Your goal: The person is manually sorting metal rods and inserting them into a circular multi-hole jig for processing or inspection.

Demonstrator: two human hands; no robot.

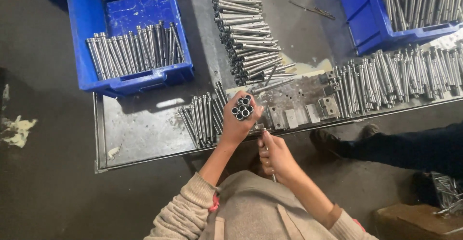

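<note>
Left hand (235,124) clamps a bundle of short grey metal tubes (243,107) upright above the surface's near edge (144,159), right hand (274,154) closed on one thin rod; a loosened grip could spill them floorward.

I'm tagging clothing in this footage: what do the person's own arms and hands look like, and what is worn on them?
Both hands, the left hand and the right hand, are bare: no gloves, rings or watch show. The sleeves are a beige ribbed knit, pushed up toward the elbows so the forearms are uncovered, with a bit of pink fabric at the left cuff.
</note>
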